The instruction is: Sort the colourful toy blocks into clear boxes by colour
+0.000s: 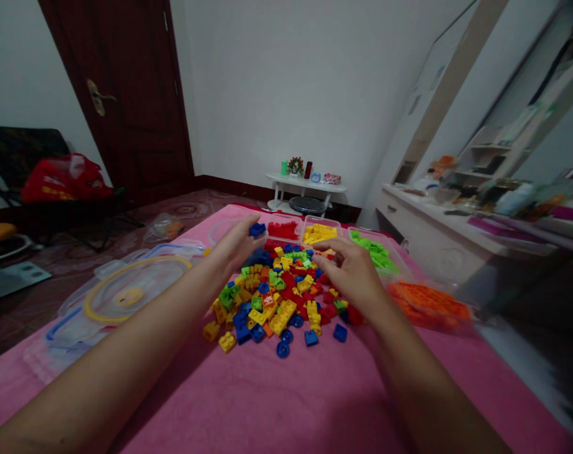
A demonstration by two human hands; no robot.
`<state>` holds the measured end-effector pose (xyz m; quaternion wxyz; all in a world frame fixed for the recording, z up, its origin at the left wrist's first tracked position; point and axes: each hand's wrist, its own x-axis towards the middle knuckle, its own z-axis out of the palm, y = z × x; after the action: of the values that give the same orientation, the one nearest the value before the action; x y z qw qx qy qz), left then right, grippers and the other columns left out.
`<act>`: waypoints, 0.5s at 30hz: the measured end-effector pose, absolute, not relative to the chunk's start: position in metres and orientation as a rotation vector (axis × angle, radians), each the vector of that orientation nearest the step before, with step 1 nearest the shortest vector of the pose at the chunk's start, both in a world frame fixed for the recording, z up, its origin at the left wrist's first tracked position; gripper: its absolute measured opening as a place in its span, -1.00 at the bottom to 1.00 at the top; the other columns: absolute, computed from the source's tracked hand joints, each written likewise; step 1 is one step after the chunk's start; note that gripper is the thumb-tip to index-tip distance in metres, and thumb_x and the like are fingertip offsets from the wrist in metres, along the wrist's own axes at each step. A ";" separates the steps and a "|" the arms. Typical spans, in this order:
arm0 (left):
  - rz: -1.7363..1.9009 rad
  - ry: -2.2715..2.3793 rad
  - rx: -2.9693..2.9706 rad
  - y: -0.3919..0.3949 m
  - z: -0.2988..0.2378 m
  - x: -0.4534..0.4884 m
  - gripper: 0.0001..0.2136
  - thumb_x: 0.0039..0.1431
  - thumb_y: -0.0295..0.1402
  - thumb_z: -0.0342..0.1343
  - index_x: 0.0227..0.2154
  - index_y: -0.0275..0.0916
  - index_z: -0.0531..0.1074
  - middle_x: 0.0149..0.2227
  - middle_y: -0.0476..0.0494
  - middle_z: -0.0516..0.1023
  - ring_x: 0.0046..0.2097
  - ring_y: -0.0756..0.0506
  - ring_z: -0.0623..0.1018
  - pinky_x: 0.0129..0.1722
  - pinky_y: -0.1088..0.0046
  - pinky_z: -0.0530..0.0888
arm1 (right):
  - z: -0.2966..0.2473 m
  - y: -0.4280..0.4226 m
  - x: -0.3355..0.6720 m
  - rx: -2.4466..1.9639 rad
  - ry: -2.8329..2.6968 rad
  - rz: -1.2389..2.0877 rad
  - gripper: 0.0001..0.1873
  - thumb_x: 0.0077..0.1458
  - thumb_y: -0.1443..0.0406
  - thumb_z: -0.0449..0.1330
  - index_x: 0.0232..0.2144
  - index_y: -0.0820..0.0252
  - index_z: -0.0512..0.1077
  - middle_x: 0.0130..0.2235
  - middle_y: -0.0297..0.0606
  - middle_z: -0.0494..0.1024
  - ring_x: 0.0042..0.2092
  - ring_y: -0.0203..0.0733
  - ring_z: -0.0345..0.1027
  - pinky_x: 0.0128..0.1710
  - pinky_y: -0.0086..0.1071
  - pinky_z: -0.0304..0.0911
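Note:
My left hand (242, 243) is raised at the far left side of a heap of mixed toy building bricks (272, 290), its fingers closed on a dark blue building brick (257, 229). Over the right part of the heap hovers my right hand (350, 268), palm down with bent fingers. A gap shows between its thumb and forefinger, with red and orange bricks visible through it. Yellow, blue, red, green and orange pieces make up the heap. Near its front edge lie a blue wheel (283, 349) and loose blue bricks (311, 338).
Behind the heap stand clear boxes of red bricks (284, 228) and yellow bricks (320, 233). To the right are green bricks (374, 252) and orange bricks (428, 304) in boxes. Clear lids (135, 293) lie left on the pink cloth (248, 403). A white dresser (423, 221) stands at right.

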<state>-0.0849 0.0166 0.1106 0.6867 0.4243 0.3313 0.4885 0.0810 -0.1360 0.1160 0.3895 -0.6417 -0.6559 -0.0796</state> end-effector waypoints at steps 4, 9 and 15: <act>1.275 1.037 1.831 0.026 0.101 -0.097 -0.60 -0.02 -0.31 0.15 -0.06 -0.23 0.42 0.12 -0.25 0.32 0.23 -0.25 0.19 0.21 0.12 0.11 | 0.106 -0.131 0.083 -1.764 -1.715 -0.119 -0.81 -0.04 0.33 0.21 -0.30 0.17 0.53 -0.29 -0.24 0.52 -0.37 -0.26 0.31 -0.35 -0.38 0.17; 1.088 0.796 2.488 0.002 0.099 -0.090 -0.73 0.04 -0.35 0.06 -0.20 -0.23 0.53 -0.07 -0.20 0.50 0.00 -0.17 0.44 0.06 0.28 0.31 | 0.098 -0.133 0.077 -1.850 -1.948 0.062 -0.78 -0.12 0.35 0.27 -0.32 0.11 0.53 -0.28 -0.28 0.52 -0.30 -0.24 0.35 -0.33 -0.40 0.16; 0.529 0.306 2.641 -0.025 0.087 -0.083 -0.66 -0.28 -0.24 0.33 -0.33 -0.18 0.56 -0.29 -0.13 0.56 -0.27 -0.14 0.50 -0.22 0.41 0.37 | 0.099 -0.142 0.067 -2.072 -2.089 0.199 -0.69 -0.26 0.19 0.37 -0.36 0.08 0.52 -0.39 -0.32 0.52 -0.38 -0.22 0.35 -0.46 -0.42 0.07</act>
<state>-0.0832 -0.0253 0.0872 0.2139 0.9517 0.1102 0.1908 0.0672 -0.1419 0.0990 0.0963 -0.6993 -0.7051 0.0673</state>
